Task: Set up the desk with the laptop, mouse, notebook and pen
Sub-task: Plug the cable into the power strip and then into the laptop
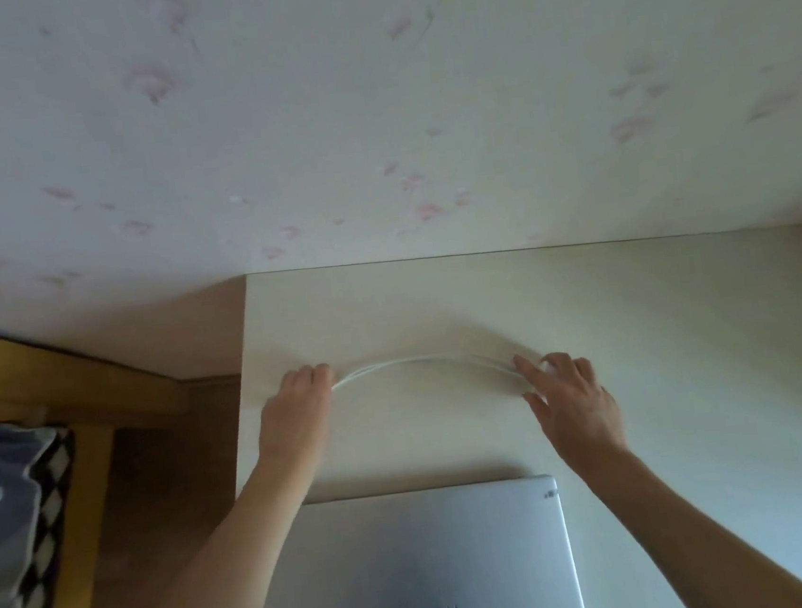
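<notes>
Laptop (431,568) lid, upside-down "HUAWEI" lettering

A pale cream desk (663,325) stands pushed against the flowered wall. On it, at the near edge, lies a closed silver laptop (431,563) (lid logo facing the far side). Beyond it a white cable (420,360) arches over the desktop.

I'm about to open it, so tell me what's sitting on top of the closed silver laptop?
Only the person's left forearm crosses above the lid's left edge of the laptop; whether it touches is unclear. The white cable and both hands lie beyond it on the desk. The lid's near part is out of frame.
</notes>
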